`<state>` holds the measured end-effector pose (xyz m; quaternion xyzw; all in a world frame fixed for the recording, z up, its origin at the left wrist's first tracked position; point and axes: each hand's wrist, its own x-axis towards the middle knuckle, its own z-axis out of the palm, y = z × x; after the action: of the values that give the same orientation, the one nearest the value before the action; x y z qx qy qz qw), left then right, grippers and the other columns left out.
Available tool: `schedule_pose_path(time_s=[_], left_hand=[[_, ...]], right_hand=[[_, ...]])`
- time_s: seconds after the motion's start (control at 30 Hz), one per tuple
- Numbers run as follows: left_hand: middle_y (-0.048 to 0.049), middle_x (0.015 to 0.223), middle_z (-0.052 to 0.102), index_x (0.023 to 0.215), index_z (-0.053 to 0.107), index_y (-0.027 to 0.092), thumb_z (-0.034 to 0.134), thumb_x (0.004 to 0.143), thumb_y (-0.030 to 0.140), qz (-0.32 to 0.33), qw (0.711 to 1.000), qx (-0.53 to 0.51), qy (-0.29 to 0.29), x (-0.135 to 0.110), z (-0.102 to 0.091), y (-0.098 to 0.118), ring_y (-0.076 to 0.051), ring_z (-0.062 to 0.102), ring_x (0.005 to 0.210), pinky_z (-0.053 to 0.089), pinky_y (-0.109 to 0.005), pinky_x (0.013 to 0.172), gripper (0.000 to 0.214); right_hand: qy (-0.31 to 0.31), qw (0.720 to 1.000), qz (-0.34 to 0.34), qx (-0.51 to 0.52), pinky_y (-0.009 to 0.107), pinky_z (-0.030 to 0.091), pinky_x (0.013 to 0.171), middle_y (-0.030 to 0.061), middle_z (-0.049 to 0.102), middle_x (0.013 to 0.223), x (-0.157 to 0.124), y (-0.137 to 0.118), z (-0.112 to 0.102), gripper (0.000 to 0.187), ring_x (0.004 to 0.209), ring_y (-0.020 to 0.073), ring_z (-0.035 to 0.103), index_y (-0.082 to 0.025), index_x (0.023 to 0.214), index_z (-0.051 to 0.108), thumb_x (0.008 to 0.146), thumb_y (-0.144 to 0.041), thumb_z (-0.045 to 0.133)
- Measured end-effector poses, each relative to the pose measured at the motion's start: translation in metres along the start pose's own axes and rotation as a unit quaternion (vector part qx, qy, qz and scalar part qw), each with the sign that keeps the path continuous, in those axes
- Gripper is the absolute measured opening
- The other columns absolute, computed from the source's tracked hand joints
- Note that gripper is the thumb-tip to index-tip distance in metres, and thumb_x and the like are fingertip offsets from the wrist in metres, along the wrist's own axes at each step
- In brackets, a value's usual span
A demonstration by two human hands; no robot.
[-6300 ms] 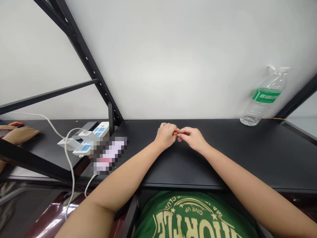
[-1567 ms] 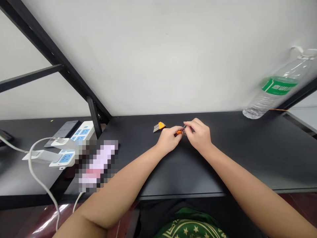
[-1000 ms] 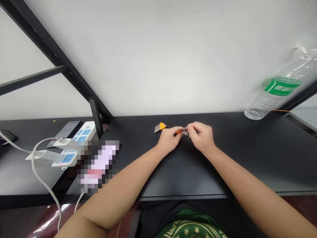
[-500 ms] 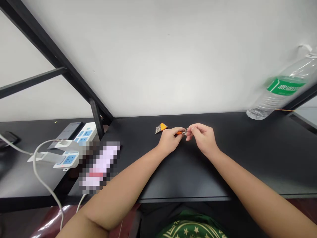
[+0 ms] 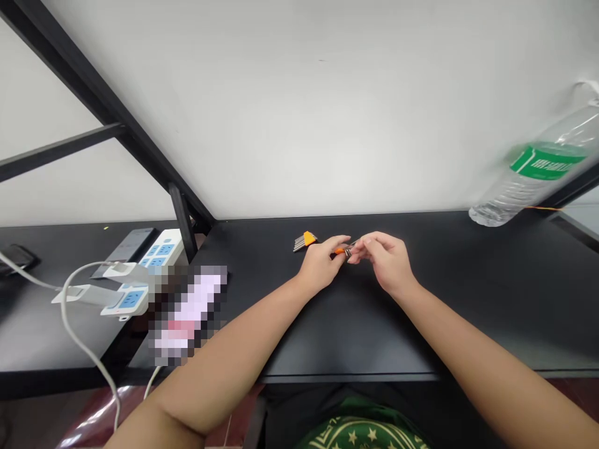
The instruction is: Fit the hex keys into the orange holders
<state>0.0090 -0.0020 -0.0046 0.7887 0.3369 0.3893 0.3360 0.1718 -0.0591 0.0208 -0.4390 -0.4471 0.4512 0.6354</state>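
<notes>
My left hand [image 5: 322,262] is closed around an orange hex key holder [image 5: 340,251], most of it hidden by the fingers. Short metal key ends stick out of its right side. Close beside it, my right hand [image 5: 386,259] pinches a thin metal hex key [image 5: 355,242] between thumb and fingers. Whether that key still sits in the holder I cannot tell. Just beyond my left hand, a second orange holder [image 5: 309,238] with several metal keys lies on the black tabletop [image 5: 355,318].
A clear plastic bottle [image 5: 528,174] with a green label stands at the back right. To the left are a white power strip [image 5: 163,249] with plugs and cables, a blurred-out phone [image 5: 196,312], another phone [image 5: 126,249] and a black metal frame [image 5: 182,218]. A white wall [image 5: 327,125] rises behind.
The fingers of both hands have shifted slightly around the orange holder and the thin key. The view has moved a little. The second holder stays where it was.
</notes>
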Motion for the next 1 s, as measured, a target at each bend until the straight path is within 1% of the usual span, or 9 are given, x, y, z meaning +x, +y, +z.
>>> schedule_pose_path(time_s=[0.1, 0.23, 0.5, 0.57, 0.63, 0.73, 0.83, 0.93, 1.0], left_hand=[[-0.0030, 0.107, 0.080, 0.123, 0.069, 0.022, 0.065, 0.090, 0.011, 0.004, 1.000, 0.014, -0.002, 0.000, 0.000, -0.001, -0.018, 0.077, 0.097, 0.061, -0.031, 0.092, 0.034], [-0.0030, 0.110, 0.079, 0.123, 0.070, 0.022, 0.066, 0.091, 0.014, 0.003, 1.000, 0.018, -0.010, 0.000, 0.001, -0.002, -0.018, 0.076, 0.097, 0.061, -0.032, 0.092, 0.033], [-0.0030, 0.110, 0.080, 0.124, 0.069, 0.022, 0.063, 0.091, 0.009, -0.008, 1.000, 0.012, 0.005, 0.001, -0.001, -0.002, -0.018, 0.076, 0.101, 0.060, -0.032, 0.095, 0.036], [-0.0030, 0.111, 0.080, 0.125, 0.068, 0.022, 0.061, 0.090, 0.008, 0.012, 0.999, 0.035, 0.003, 0.000, -0.002, -0.002, -0.018, 0.076, 0.102, 0.059, -0.033, 0.096, 0.038], [-0.0036, 0.113, 0.079, 0.126, 0.068, 0.022, 0.060, 0.090, 0.007, 0.043, 0.996, 0.079, -0.009, -0.001, -0.002, -0.002, -0.018, 0.075, 0.102, 0.058, -0.034, 0.096, 0.040], [-0.0040, 0.108, 0.079, 0.128, 0.068, 0.023, 0.059, 0.089, 0.005, 0.074, 0.987, 0.141, -0.033, -0.003, -0.002, -0.004, -0.018, 0.074, 0.092, 0.057, -0.036, 0.094, 0.044], [-0.0045, 0.107, 0.079, 0.128, 0.068, 0.023, 0.058, 0.086, 0.003, 0.086, 0.981, 0.160, -0.064, -0.005, -0.002, -0.004, -0.019, 0.073, 0.090, 0.056, -0.036, 0.094, 0.048], [-0.0036, 0.105, 0.079, 0.122, 0.070, 0.022, 0.055, 0.085, 0.002, 0.080, 0.979, 0.146, -0.117, -0.005, -0.004, -0.002, -0.018, 0.073, 0.089, 0.057, -0.031, 0.085, 0.045], [-0.0017, 0.098, 0.078, 0.115, 0.072, 0.022, 0.054, 0.086, 0.003, 0.080, 0.977, 0.135, -0.142, -0.005, -0.007, 0.001, -0.017, 0.073, 0.084, 0.056, -0.028, 0.077, 0.039]], right_hand=[[-0.036, 0.998, -0.026, -0.049, 0.033, 0.061, 0.067, 0.0041, 0.072, 0.070, -0.005, -0.004, 0.002, 0.026, 0.064, 0.0183, 0.071, -0.018, 0.076, 0.073, 0.092, -0.038, 0.066], [-0.049, 0.998, -0.023, -0.019, 0.034, 0.060, 0.067, 0.0040, 0.073, 0.071, -0.006, -0.004, 0.002, 0.027, 0.065, 0.0182, 0.071, -0.018, 0.077, 0.073, 0.092, -0.040, 0.068], [-0.040, 0.993, 0.079, 0.083, 0.033, 0.059, 0.070, 0.0047, 0.074, 0.078, 0.001, 0.000, -0.001, 0.022, 0.070, 0.0191, 0.073, -0.018, 0.078, 0.070, 0.089, -0.038, 0.069], [-0.062, 0.992, 0.098, 0.043, 0.033, 0.058, 0.067, 0.0040, 0.073, 0.077, 0.002, 0.000, -0.002, 0.024, 0.067, 0.0189, 0.072, -0.018, 0.078, 0.068, 0.090, -0.039, 0.066], [-0.104, 0.988, 0.100, -0.052, 0.030, 0.053, 0.061, 0.0014, 0.069, 0.071, 0.002, -0.001, -0.003, 0.025, 0.059, 0.0162, 0.067, -0.018, 0.078, 0.066, 0.093, -0.038, 0.060], [-0.181, 0.946, 0.048, -0.263, 0.027, 0.042, 0.056, -0.0022, 0.059, 0.063, 0.000, -0.005, -0.004, 0.028, 0.054, 0.0126, 0.055, -0.019, 0.071, 0.061, 0.096, -0.031, 0.054], [-0.249, 0.865, -0.062, -0.431, 0.028, 0.039, 0.063, 0.0001, 0.063, 0.071, -0.004, -0.009, -0.004, 0.029, 0.066, 0.0140, 0.055, -0.019, 0.069, 0.056, 0.097, -0.022, 0.050], [-0.285, 0.791, -0.121, -0.527, 0.029, 0.036, 0.064, 0.0024, 0.067, 0.079, -0.010, -0.014, -0.004, 0.025, 0.068, 0.0147, 0.055, -0.019, 0.075, 0.059, 0.097, -0.018, 0.048], [-0.307, 0.771, -0.134, -0.541, 0.029, 0.035, 0.062, 0.0016, 0.066, 0.075, -0.013, -0.018, -0.006, 0.024, 0.064, 0.0141, 0.053, -0.020, 0.075, 0.059, 0.097, -0.018, 0.049]])
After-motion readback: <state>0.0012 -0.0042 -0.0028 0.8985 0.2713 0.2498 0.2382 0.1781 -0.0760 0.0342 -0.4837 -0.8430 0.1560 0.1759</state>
